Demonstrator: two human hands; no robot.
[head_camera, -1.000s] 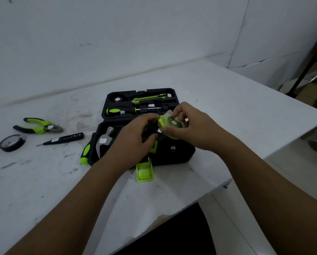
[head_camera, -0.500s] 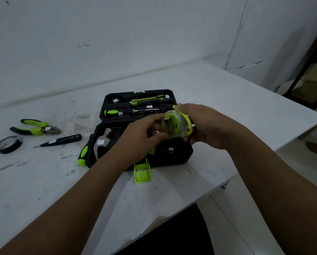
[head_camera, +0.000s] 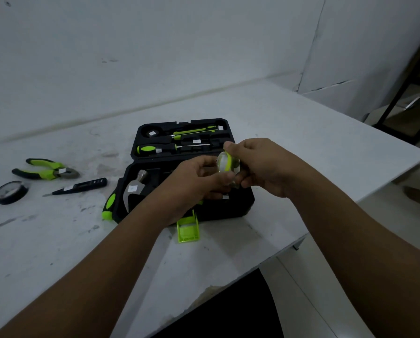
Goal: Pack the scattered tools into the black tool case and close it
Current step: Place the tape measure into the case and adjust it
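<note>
Tape measure [head_camera: 227, 164], small, round, green-banded and apparently in clear wrapping, is held just above the open black tool case [head_camera: 246, 203], toward three o'clock of its lower tray. Left hand [head_camera: 199, 181] pinches it from nine o'clock; right hand [head_camera: 260, 167] grips it from three o'clock, fingers curled round the rim. Judged light, rigid and slippery where wrapped; best held across the flat faces. Hammer [head_camera: 133, 189] is seated at the tray's nine o'clock. Pliers [head_camera: 45, 169], tester pen [head_camera: 82, 186] and tape roll [head_camera: 9, 192] lie on the table at nine o'clock of the case. White stickers show on several tools; no writing legible.
</note>
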